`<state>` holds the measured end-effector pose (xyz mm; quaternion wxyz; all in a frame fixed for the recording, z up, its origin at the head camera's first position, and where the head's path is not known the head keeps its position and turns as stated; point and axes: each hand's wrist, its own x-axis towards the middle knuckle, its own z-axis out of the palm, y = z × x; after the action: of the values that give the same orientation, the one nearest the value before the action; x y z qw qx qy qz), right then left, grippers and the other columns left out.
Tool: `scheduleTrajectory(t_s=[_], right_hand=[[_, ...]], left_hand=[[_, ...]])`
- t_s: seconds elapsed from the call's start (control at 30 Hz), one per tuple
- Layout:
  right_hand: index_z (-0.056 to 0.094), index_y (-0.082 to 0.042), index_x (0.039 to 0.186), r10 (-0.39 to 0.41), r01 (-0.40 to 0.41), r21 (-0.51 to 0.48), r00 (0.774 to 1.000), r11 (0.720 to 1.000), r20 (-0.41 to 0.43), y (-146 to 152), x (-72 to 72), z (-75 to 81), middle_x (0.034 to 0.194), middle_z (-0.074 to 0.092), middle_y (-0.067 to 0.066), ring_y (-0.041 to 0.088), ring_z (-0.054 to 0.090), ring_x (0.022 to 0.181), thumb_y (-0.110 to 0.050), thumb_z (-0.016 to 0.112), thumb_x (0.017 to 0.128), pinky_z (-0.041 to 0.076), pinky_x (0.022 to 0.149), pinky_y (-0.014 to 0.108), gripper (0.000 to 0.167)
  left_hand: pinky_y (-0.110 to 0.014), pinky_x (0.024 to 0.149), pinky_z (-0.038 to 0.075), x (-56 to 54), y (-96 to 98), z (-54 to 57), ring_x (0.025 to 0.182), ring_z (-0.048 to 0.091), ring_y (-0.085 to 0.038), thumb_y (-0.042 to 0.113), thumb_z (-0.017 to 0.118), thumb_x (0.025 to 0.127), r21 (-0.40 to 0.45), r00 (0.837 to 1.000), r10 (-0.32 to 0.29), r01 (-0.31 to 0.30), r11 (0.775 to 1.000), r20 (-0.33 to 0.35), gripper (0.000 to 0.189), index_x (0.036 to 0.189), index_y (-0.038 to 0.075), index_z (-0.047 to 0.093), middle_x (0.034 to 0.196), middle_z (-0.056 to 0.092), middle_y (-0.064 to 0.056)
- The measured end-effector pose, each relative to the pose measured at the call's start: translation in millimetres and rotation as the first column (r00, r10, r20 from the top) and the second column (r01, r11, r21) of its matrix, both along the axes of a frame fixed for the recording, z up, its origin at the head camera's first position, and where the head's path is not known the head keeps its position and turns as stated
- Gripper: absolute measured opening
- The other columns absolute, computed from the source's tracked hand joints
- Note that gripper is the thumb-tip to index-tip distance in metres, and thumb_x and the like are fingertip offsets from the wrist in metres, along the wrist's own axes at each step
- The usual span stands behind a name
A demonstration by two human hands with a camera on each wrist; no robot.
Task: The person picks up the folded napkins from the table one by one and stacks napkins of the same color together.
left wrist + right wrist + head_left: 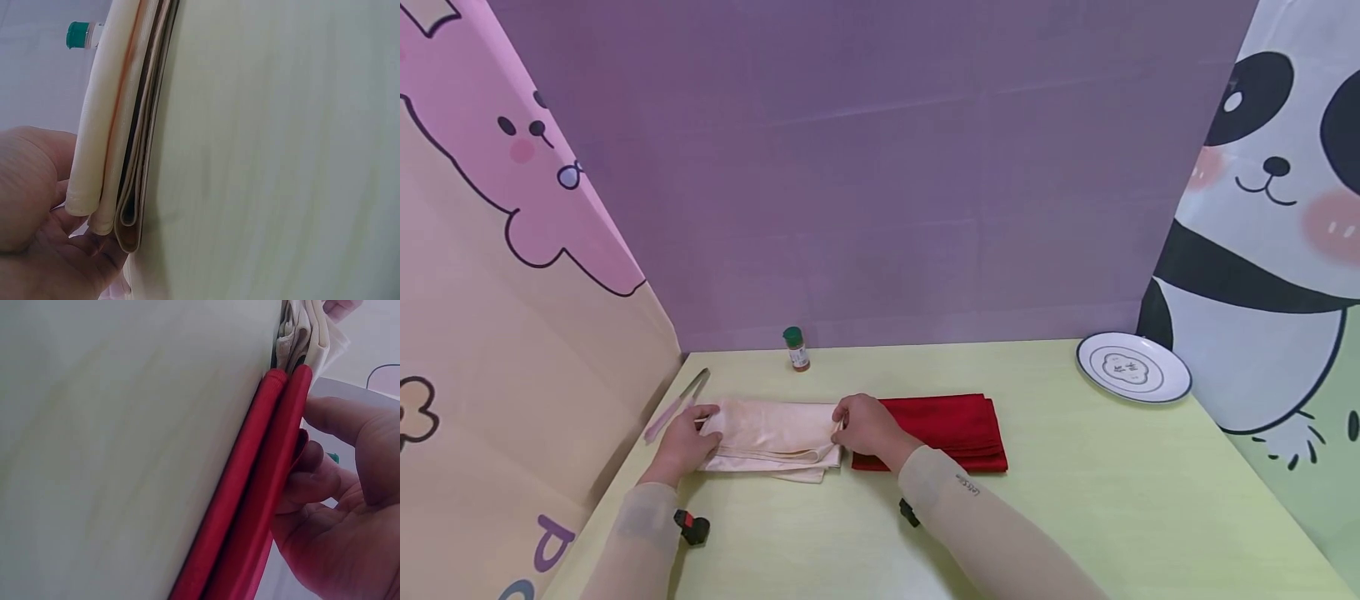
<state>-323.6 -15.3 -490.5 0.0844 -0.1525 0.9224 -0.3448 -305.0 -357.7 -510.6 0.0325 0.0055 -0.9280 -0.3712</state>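
Observation:
A cream folded cloth (775, 429) lies in several layers on the table, left of the middle. At its left end my left hand (683, 442) grips the folded edge; in the left wrist view the fingers reach under the layers of the cloth (94, 137). Across at the right end, my right hand (867, 427) pinches the cream cloth's edge near its upper corner. A red folded cloth (951, 429) lies just to the right, partly beneath my right hand and wrist. From the right wrist, the red cloth (259, 481) hides some of the fingertips.
Pink-handled tongs (676, 407) lie by the left wall, close to my left hand. Behind the cream cloth stands a small green-capped jar (797, 350). A white plate with a dark rim (1172, 392) sits at the back right. Printed sheets wall in the table (1112, 492).

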Motion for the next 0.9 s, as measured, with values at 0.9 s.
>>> scheduleTrajectory(t_s=[0.9], right_hand=[[0.069, -0.012, 0.123, 0.102, -0.112, -0.168, 0.993, 0.979, -0.067, 33, 2.8, 13.7, 0.112, 0.063, 0.006, 0.018, 0.060, 0.094, -0.020, 0.079, 0.094, 0.057, 0.078, 0.031, 0.031]], left_hand=[[-0.065, 0.114, 0.035, 3.0, 15.1, 11.4, 0.141, 0.041, -0.049, 0.011, 0.067, 0.100, 0.071, 0.982, 0.012, 0.001, 0.997, -0.187, 0.051, 0.148, 0.000, 0.054, 0.151, 0.046, -0.030]])
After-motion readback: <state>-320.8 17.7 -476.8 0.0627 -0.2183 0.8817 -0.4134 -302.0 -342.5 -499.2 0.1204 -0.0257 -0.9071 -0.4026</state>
